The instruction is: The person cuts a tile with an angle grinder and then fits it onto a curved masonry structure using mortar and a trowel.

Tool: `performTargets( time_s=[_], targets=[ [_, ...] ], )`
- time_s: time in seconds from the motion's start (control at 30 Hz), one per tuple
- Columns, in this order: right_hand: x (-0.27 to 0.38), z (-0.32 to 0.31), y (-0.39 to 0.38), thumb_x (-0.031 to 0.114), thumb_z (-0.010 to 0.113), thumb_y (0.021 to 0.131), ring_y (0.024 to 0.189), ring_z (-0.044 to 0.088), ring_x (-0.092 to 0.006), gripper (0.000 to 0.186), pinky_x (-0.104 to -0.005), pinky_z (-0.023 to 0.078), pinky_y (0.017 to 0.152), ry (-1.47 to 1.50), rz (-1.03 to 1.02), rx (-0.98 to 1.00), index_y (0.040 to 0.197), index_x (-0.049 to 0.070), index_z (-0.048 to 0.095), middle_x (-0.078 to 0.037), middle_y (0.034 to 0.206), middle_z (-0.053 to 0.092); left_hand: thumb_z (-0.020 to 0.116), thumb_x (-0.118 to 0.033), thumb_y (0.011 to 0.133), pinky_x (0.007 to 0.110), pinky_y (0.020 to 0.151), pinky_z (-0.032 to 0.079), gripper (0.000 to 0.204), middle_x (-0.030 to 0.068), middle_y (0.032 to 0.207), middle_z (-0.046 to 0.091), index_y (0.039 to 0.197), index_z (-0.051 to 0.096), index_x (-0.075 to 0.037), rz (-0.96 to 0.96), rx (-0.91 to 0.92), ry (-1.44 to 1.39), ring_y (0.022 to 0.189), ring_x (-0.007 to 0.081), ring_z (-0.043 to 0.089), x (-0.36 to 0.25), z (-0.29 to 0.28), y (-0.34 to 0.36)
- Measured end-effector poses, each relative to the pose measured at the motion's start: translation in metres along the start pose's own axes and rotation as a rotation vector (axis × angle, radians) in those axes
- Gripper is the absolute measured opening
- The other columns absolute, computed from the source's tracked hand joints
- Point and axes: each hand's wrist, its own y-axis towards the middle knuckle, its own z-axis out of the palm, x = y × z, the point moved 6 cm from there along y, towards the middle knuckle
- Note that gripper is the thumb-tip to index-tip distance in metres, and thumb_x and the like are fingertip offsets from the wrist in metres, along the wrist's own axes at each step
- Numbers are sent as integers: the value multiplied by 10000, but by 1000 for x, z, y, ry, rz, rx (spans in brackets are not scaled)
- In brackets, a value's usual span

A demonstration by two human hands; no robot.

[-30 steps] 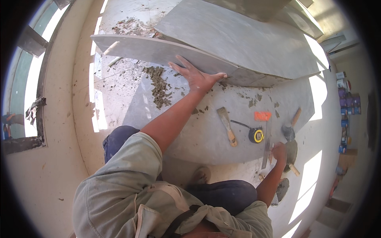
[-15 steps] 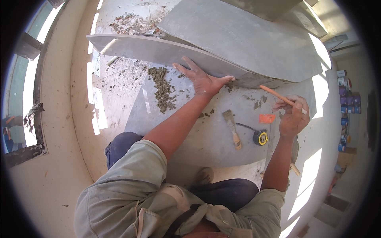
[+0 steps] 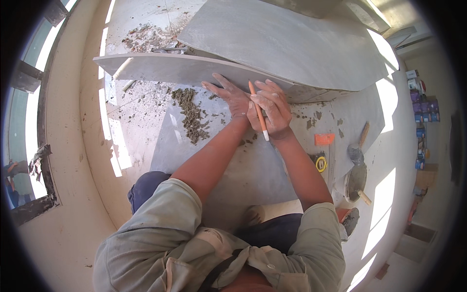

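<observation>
A long grey tile strip (image 3: 155,69) stands on its edge, running from the far left toward the middle. My left hand (image 3: 232,99) lies against its near face with fingers spread. Close beside it, my right hand (image 3: 275,108) is closed around an orange pencil (image 3: 260,117). The pencil's tip points up at the strip's face, and its white end points toward me. Behind the strip, a large grey slab (image 3: 282,44) reaches to the right. Crumbled mortar (image 3: 190,114) lies on the grey surface left of my left forearm.
Right of my right forearm are an orange piece (image 3: 324,139), a partly hidden tape measure (image 3: 321,163), a wooden-handled tool (image 3: 357,152), a mortar container (image 3: 357,179) and a reddish bowl (image 3: 349,221). Rubble (image 3: 153,38) lies far left. Boxes (image 3: 422,104) line the right side.
My right hand has swung left with the pencil, from above the tape measure to beside my left hand at the strip. My right forearm now hides the brush and uncovers the mortar container.
</observation>
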Motion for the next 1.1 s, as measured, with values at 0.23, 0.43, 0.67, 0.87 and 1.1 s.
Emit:
performTargets(
  time_s=[0.23,0.43,0.67,0.87,1.1],
  targets=[
    [-4,9,-11,17,695,838,1136,688,-376,262,-553,482,1096,-49,-5,19,1099,17,668,-120,1005,661,778,-353,867,549,1250,213,1221,359,1591,-209,1596,-143,-19,105,-42,54,1522,537,-117,-4,-2,-4],
    [-6,7,-8,6,683,843,1133,690,-380,265,-525,522,1067,-100,-3,6,1108,-11,669,-128,1002,663,780,-421,858,551,1249,215,1229,349,1598,-208,1604,-108,-12,64,-22,175,1526,527,-114,-4,0,-1],
    [-5,10,-9,-17,683,850,1171,666,-425,314,-577,483,1087,-63,-11,31,1162,-24,645,-175,1084,661,761,-427,875,594,1240,207,1193,354,1602,-173,1601,-73,20,114,-119,250,1526,529,-99,1,3,1],
    [-8,14,-17,-10,684,848,1186,658,-430,316,-576,451,1120,-108,-27,38,1161,-3,642,-152,1069,631,755,-435,892,580,1221,251,1166,365,1604,-59,1596,-52,27,225,-163,106,1524,520,23,-11,-2,-7],
    [-4,45,-33,155,678,939,1311,553,-453,201,-626,305,1201,-291,-47,68,1122,74,664,-154,1207,585,793,-433,856,582,1187,254,1128,341,1546,30,1552,33,25,258,-179,49,1476,495,81,1,-17,-2]
  ],
)
